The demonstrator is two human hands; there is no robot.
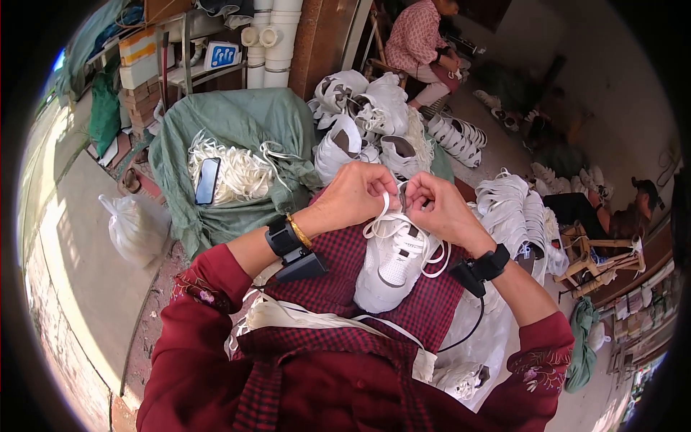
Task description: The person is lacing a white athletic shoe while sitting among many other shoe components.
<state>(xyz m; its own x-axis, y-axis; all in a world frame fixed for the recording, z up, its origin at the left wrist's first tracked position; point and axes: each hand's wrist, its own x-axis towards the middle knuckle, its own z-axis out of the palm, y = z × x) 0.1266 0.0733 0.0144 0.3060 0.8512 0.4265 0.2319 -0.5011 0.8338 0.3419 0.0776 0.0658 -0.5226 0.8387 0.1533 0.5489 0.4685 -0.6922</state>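
A white sneaker [389, 282] rests on my lap over a checked apron, its toe toward me. White shoelace [389, 229] runs partly through its eyelets, and loose loops hang over both sides. My left hand [358, 191] pinches a length of the lace at the left of the shoe's opening. At the opening's right side my right hand [437, 209] is closed, thumb and fingers pressed together. What lies between its fingertips is too small to make out. Both hands are close together above the ankle end of the shoe.
Left ahead, a green cloth [237, 115] bears a pile of white laces [241, 173] and a phone [207, 181]. Heaped white shoes [381, 108] stand beyond my hands; stacked ones [504, 209] stand at right. A plastic bag [137, 229] sits left. Seated people [417, 36] work farther back.
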